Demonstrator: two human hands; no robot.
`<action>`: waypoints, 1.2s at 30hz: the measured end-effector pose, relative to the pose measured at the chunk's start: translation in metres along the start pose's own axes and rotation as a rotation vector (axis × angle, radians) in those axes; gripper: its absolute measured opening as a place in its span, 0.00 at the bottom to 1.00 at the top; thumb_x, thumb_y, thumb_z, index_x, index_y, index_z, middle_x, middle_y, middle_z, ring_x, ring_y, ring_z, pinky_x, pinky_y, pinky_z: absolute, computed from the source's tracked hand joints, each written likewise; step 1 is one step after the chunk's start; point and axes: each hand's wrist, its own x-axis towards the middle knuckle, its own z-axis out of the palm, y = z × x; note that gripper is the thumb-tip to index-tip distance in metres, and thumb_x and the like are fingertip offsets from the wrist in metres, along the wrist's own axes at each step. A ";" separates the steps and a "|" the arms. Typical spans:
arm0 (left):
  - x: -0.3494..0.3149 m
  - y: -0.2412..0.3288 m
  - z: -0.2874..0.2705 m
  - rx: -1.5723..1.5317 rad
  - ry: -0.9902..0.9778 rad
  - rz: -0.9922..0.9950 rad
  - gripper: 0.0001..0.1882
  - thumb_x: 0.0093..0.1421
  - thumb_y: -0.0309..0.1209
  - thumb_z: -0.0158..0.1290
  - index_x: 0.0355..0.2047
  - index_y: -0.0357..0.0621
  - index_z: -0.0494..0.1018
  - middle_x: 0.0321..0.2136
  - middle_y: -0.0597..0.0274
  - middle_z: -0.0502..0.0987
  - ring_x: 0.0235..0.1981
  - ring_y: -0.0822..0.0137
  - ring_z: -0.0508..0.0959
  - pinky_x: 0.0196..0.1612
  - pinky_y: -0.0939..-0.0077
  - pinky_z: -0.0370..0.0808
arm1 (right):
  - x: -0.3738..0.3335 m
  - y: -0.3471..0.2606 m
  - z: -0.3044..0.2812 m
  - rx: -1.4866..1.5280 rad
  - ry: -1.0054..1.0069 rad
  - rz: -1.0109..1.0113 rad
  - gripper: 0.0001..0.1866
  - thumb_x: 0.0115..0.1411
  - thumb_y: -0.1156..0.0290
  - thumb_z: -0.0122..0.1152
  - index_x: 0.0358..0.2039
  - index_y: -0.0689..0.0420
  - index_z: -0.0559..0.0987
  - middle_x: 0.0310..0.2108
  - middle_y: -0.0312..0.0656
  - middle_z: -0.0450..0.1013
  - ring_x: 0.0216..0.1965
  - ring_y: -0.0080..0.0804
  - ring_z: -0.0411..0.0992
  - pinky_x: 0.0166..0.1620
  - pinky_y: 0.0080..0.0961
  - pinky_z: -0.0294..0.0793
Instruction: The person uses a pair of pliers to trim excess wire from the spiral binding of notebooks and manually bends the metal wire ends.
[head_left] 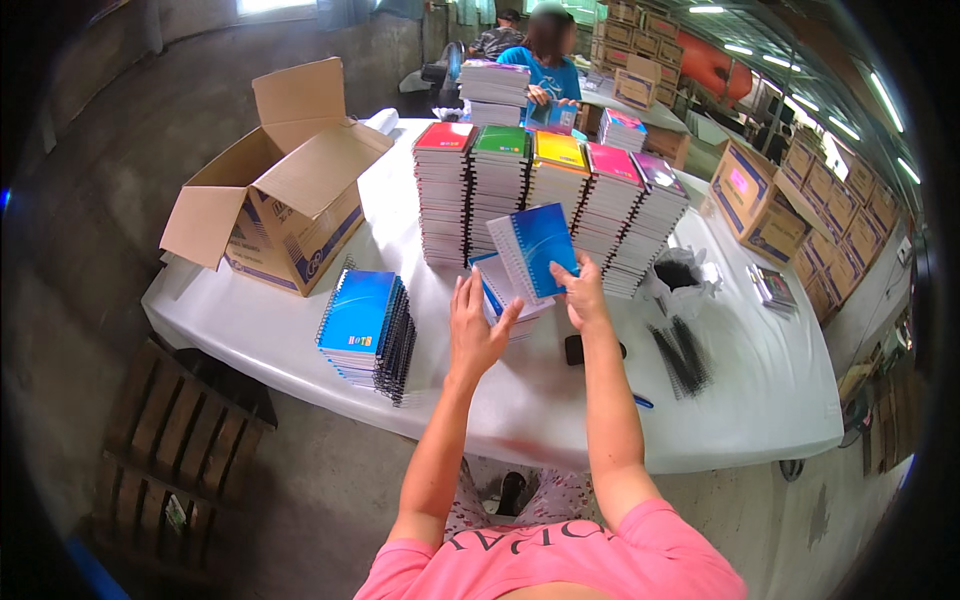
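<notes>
My right hand [583, 292] pinches a blue-covered notebook [545, 240] by its right edge and holds it tilted above the table. A row of punched holes shows along its left side. My left hand [480, 325] is open, fingers spread, beside a low pile of white pages [518, 312] with some blue under the raised notebook; the pile is partly hidden. To the left stands a stack of blue notebooks [360, 308] bound with black coils. Behind my hands are tall stacks of notebooks with red [445, 137], green [500, 140], yellow [559, 151], pink [614, 163] and purple covers [659, 172].
An open cardboard box [290, 215] sits at the table's left. On the right lie loose black coils [680, 358], a plastic bag [688, 280] with dark contents, a black object [575, 349] and a blue tool [643, 401]. A person in blue [545, 70] works across the table.
</notes>
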 end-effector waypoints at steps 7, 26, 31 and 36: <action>0.032 0.030 -0.016 -1.108 -0.264 -0.402 0.19 0.60 0.33 0.55 0.47 0.33 0.73 0.33 0.59 0.80 0.31 0.74 0.79 0.36 0.80 0.77 | -0.031 -0.029 0.005 0.455 -0.259 0.120 0.08 0.58 0.75 0.59 0.38 0.54 0.71 0.34 0.33 0.75 0.33 0.20 0.74 0.36 0.18 0.77; 0.018 0.070 -0.032 -1.138 -0.281 -0.267 0.36 0.41 0.22 0.68 0.52 0.34 0.68 0.31 0.61 0.78 0.31 0.72 0.78 0.38 0.78 0.78 | -0.062 -0.037 0.009 0.788 -0.527 0.317 0.20 0.55 0.73 0.63 0.48 0.63 0.72 0.40 0.42 0.76 0.35 0.25 0.77 0.38 0.20 0.80; 0.014 0.078 -0.038 -1.027 -0.177 -0.153 0.42 0.39 0.24 0.69 0.57 0.45 0.66 0.44 0.61 0.73 0.38 0.73 0.73 0.37 0.79 0.77 | -0.074 -0.045 0.019 0.790 -0.530 0.370 0.20 0.51 0.72 0.67 0.45 0.60 0.73 0.34 0.41 0.75 0.31 0.25 0.77 0.31 0.18 0.81; 0.024 0.091 -0.066 -0.925 -0.273 0.144 0.41 0.43 0.28 0.69 0.59 0.51 0.65 0.57 0.59 0.60 0.39 0.73 0.71 0.37 0.78 0.76 | -0.082 -0.042 0.007 0.740 -0.577 0.341 0.29 0.53 0.74 0.65 0.55 0.63 0.66 0.45 0.45 0.74 0.40 0.28 0.76 0.43 0.24 0.78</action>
